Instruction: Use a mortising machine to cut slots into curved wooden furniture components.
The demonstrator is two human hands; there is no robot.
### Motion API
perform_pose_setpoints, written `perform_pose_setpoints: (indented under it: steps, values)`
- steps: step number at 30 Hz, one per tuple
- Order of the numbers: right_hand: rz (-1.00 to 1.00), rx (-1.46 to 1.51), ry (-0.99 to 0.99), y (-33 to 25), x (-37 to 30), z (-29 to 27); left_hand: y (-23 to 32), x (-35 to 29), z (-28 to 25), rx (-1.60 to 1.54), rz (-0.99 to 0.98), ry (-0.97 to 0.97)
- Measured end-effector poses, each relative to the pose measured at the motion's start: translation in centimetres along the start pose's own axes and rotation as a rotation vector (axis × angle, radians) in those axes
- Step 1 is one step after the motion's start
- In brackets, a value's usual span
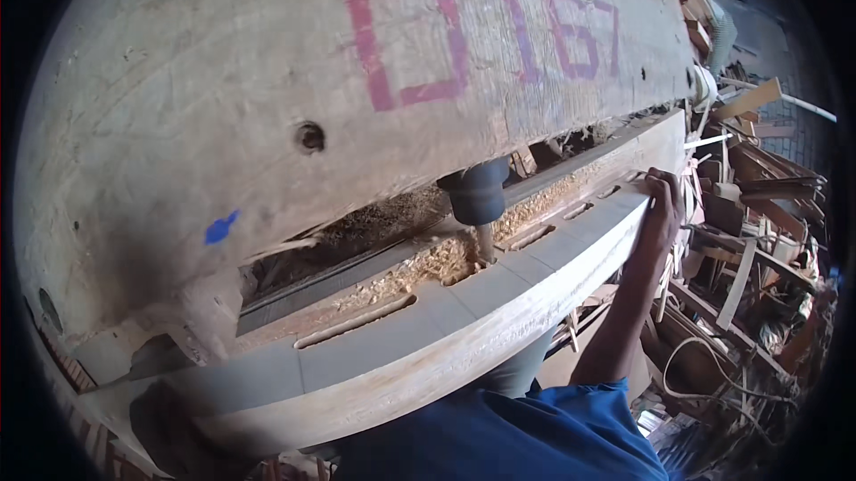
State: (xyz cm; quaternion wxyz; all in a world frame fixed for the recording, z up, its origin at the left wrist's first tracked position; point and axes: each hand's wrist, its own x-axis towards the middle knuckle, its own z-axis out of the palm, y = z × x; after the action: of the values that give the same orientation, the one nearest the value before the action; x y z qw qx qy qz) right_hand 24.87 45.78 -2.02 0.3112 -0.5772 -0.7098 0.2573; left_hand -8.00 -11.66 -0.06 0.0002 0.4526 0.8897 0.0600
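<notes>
A long, thick wooden plank (464,336) lies crosswise before me, its upper face marked with pencil lines and cut with a row of long rounded slots. A drill bit (485,243) in a dark chuck (479,196) reaches down into one of the middle slots. Wood chips (437,265) heap around the bit and along the plank's far edge. My right hand (662,205) is closed over the plank's right end, fingers on top. At the shadowed left end, my left hand (165,423) grips the plank, its fingers only dimly visible.
A large pale wooden panel (241,62) with red painted marks and a bolt hole overhangs the far side, close above the plank. More shavings (383,218) fill the gap beneath it. Scrap wood (758,205) lies piled at the right, with a looped cord (704,343) among it.
</notes>
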Motion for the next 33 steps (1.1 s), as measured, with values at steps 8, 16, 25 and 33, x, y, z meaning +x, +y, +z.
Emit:
perform_pose_setpoints:
  steps: [8,16,25,33]
  values:
    - [-0.015,0.115,-0.097,3.5,7.6,-1.0,6.6,1.0,1.1,0.087,-0.049,-0.009]
    - [-0.126,0.130,-0.205,4.2,9.6,-0.4,11.1,-1.7,0.3,0.144,-0.218,-0.010]
    - [-0.072,0.044,-0.229,3.2,10.4,-0.8,12.0,-3.7,0.8,0.094,-0.234,-0.038]
    - [-0.221,-0.128,-0.169,2.4,9.1,-0.8,11.4,-3.3,0.5,0.037,-0.264,-0.075]
